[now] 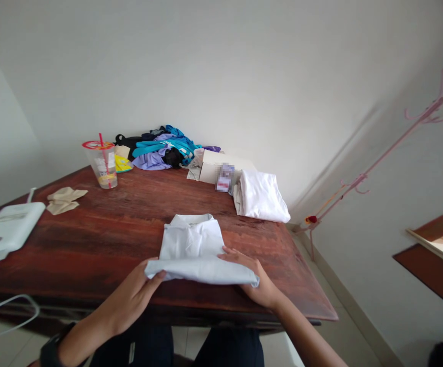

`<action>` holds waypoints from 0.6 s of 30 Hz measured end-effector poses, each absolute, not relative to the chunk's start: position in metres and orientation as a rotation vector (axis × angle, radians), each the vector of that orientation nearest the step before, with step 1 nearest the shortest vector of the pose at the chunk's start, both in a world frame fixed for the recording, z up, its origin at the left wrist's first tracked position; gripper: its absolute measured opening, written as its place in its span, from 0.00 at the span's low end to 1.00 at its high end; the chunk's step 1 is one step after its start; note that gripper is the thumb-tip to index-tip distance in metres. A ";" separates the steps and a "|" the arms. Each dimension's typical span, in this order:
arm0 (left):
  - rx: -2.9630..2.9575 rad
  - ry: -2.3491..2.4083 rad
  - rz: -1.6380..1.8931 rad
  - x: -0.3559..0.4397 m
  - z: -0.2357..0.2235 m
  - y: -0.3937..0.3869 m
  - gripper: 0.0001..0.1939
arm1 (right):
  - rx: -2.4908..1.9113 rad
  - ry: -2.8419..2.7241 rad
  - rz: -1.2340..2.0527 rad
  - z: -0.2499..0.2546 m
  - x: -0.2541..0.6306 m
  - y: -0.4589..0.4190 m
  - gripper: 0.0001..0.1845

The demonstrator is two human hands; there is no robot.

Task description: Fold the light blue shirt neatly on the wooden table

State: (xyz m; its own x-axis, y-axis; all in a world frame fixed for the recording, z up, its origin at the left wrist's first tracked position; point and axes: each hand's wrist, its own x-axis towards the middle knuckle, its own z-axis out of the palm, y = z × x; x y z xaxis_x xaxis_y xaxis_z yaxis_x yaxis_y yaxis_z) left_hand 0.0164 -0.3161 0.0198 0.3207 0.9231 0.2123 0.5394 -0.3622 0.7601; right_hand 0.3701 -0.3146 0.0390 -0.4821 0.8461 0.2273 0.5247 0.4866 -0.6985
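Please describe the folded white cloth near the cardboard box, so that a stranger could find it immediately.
Look at the wooden table, then its far right corner beside the cardboard box. The folded white cloth lies there, untouched. Unlike the pale blue shirt under both hands at the near edge, it is pure white and shows no collar.

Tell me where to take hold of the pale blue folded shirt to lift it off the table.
Probably grip the pale blue folded shirt at both ends of its near folded edge, coming from the near side. That edge is thick and doubled; the left hand and right hand already sit there, collar pointing away.
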 end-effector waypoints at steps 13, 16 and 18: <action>1.800 1.545 1.110 0.042 0.022 -0.306 0.45 | -1.480 -1.490 0.717 0.016 0.317 -0.291 0.26; 2.078 1.745 0.977 0.043 0.013 -0.308 0.35 | -1.527 -1.467 0.713 0.014 0.317 -0.291 0.23; 2.186 1.859 0.791 0.043 0.010 -0.311 0.31 | -1.573 -1.440 0.742 0.013 0.319 -0.291 0.22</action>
